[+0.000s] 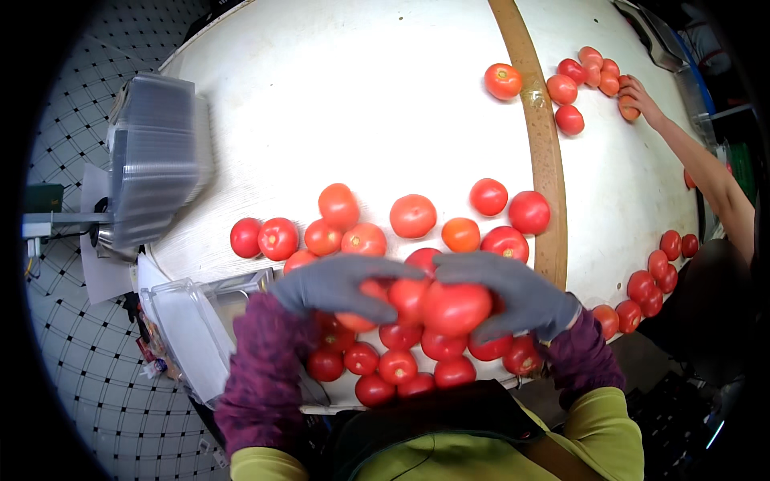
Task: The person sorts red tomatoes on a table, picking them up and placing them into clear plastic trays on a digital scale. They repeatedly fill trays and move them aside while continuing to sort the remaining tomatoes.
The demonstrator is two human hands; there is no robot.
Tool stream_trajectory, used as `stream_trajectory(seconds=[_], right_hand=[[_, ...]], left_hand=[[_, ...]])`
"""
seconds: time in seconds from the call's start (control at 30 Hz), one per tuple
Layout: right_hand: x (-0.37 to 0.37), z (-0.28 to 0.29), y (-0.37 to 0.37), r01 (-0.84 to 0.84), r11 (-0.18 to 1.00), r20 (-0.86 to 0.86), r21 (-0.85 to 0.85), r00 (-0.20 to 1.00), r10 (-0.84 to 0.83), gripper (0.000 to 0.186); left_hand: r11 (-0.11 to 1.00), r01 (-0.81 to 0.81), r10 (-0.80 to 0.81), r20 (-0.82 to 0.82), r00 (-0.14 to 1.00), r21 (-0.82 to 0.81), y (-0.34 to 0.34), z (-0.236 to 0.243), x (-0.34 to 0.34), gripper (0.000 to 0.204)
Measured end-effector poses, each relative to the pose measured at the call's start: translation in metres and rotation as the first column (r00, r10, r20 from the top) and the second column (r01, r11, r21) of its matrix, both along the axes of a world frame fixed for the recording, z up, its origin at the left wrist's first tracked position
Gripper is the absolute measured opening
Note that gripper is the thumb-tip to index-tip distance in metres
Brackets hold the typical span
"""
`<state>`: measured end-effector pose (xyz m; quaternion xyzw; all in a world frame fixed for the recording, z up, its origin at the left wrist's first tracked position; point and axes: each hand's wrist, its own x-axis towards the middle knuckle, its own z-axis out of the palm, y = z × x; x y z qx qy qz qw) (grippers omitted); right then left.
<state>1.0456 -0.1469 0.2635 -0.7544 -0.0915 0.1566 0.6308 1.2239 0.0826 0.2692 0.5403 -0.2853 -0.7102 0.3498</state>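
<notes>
Brown curved band [545,160]: one, laid across the white tabletop [361,96]; it is the landmark for what follows.
Gloved left hand [341,284]: left of the band, grey glove, fingers curved and thumb held apart, with red tomato surface showing in the gap; whether it grips, I cannot tell.
Gloved right hand [509,293]: just left of the band's near end, matching grey glove, fingers and thumb part-open around one large glossy red tomato [457,310].
Second tomato between the gloves [407,298]: one, red and blurred, left of the band and just beside the large one; what supports it is hidden.
Tomatoes beyond the gloves [413,216]: twelve in view left of the band, some partly covered, the rightmost touching it.
Tomatoes near the body [397,366]: at least ten, left of the band's near end.
Lone orange-red tomato [502,82]: one, touching the band's left edge farther up.
Far cluster [561,89]: seven tomatoes right of the band, plus at least one under a co-worker's bare hand [638,98], its fingers bent over it.
Near-right row [641,286]: eight tomatoes, right of the band.
Clear plastic trays [156,152]: one nested stack, well left of the band.
</notes>
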Motion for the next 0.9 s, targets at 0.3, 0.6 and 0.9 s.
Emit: stream_trajectory(seconds=[0.3,0.6,0.9], right_hand=[[-0.037,0.014,0.037,0.109,0.675,0.29,-0.73,0.944,0.161,0.079],[-0.028,-0.002,0.039,0.161,0.608,0.322,-0.778,0.932,0.165,0.064],[-0.023,-0.004,0.018,0.41,0.847,0.24,-0.339,0.908,-0.344,0.076]], left_hand=[[0.962,-0.241,0.273,0.525,0.806,-0.129,0.063,0.0,-0.106,0.056],[0.856,-0.398,0.494,0.746,0.446,-0.329,0.08,-0.015,-0.122,0.053],[0.963,-0.264,0.031,0.959,0.282,0.046,0.066,-0.025,-0.138,0.066]])
